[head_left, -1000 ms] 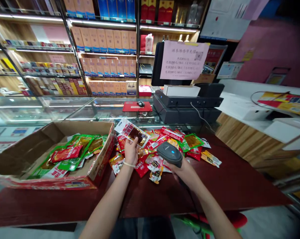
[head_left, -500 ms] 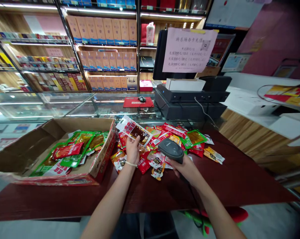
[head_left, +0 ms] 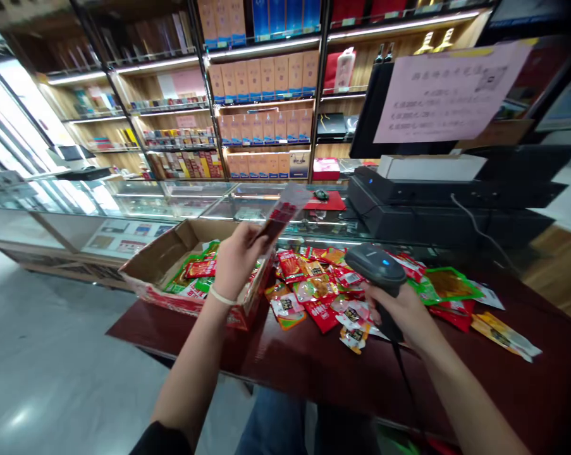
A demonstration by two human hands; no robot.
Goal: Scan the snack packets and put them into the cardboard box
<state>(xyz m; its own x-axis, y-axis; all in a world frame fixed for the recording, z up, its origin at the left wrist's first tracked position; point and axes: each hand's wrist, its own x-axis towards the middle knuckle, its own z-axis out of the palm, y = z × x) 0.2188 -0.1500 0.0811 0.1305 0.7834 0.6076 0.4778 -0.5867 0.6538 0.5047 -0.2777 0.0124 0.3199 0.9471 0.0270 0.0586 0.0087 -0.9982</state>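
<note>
My left hand (head_left: 240, 258) is closed on a snack packet (head_left: 285, 212) with a clear top and a dark red middle, tilted and blurred. It is raised near the right end of an open cardboard box (head_left: 147, 292), which holds several green and red snack packets (head_left: 202, 268). My right hand (head_left: 403, 309) grips a black handheld barcode scanner (head_left: 377, 265), its blue light lit and its cable hanging down. Under and around the scanner lies a heap of red, orange and green snack packets (head_left: 320, 287) on the dark red table (head_left: 285, 360).
A black cash register machine (head_left: 456, 196) stands behind the heap, with a pink paper sign (head_left: 446, 95) on its screen. Left of it, a mouse (head_left: 320, 194) rests on a red pad (head_left: 335, 201) atop a glass counter (head_left: 185, 193). Shelves of boxes (head_left: 266, 79) line the back.
The view has swung left. My left hand has carried the packet left from over the heap towards the box, turning it edge-on. The right hand keeps its hold on the scanner, whose blue light now shows.
</note>
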